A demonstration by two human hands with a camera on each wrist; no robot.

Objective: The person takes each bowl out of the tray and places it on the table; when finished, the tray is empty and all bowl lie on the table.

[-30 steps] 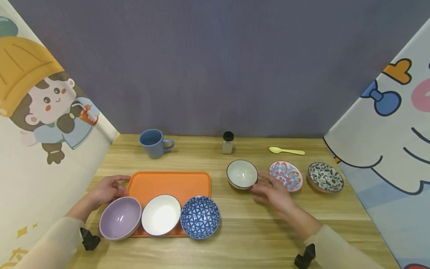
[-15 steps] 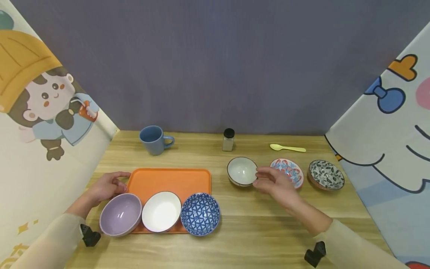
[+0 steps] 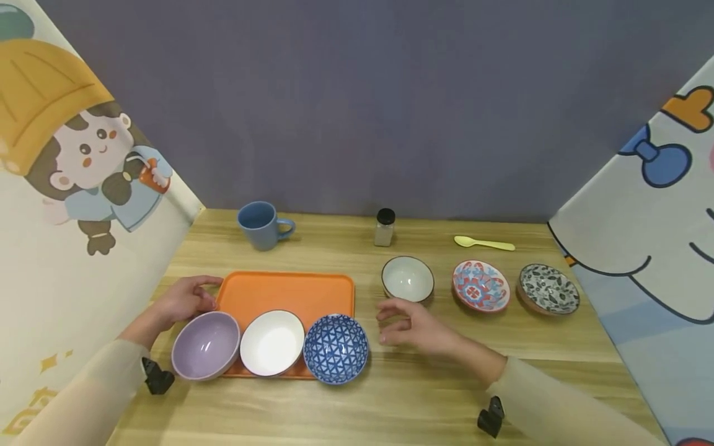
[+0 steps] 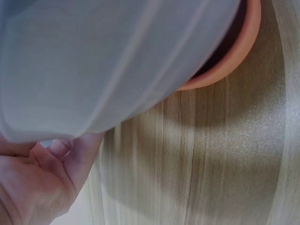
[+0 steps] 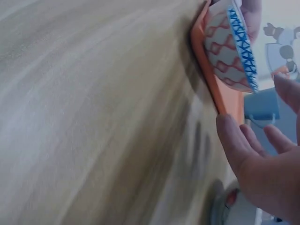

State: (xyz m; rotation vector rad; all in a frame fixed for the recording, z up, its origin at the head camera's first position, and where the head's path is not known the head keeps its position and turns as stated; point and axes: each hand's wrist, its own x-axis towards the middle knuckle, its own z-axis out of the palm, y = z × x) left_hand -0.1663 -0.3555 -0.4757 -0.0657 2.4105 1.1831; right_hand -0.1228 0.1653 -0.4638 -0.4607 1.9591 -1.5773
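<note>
My left hand [image 3: 186, 299] lies at the left edge of the orange tray [image 3: 287, 285], its index finger stretched towards the tray's far corner. In the left wrist view, the fingers [image 4: 79, 159] partly disappear behind a bowl's pale outer wall. Along the tray's near part stand a purple bowl [image 3: 206, 345], a white bowl [image 3: 273, 342] and a blue-patterned bowl [image 3: 336, 348]. Between the blue-patterned bowl and a small pale bowl [image 3: 408, 279] hovers my right hand [image 3: 415, 327], its fingers spread and holding nothing. It covers part of the pale bowl's near side.
Behind the tray stands a blue mug [image 3: 262, 226]. A black-capped jar [image 3: 384, 228] and a yellow spoon [image 3: 484, 243] are near the back wall. To the right are a red-and-blue patterned dish [image 3: 481, 286] and a dark leaf-patterned bowl [image 3: 549, 289].
My right hand has moved left and nearer, away from the small pale bowl's right side towards the blue-patterned bowl. The left hand stays by the tray edge. The head view has shifted slightly.
</note>
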